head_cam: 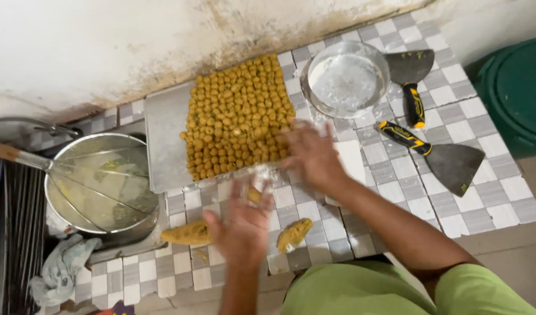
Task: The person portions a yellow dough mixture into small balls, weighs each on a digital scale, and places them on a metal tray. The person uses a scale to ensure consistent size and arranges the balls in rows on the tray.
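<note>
The left hand point(243, 224) lies flat and open, blurred, seemingly rolling a small dough ball point(254, 195) beneath its fingertips; the right hand point(312, 156), also open, hovers just beyond it, nearer the tray point(163, 137) of finished balls point(236, 116); two dough lumps point(294, 233) flank the left wrist.

Head view, steeply down, near counter point(396, 169)

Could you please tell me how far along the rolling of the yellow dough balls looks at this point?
Mostly done: the tray holds many rows of dough balls. In hand: the left hand seems to roll a small piece; the right hand reaches the tray's edge. Left: two dough lumps on the tiled counter.
</note>
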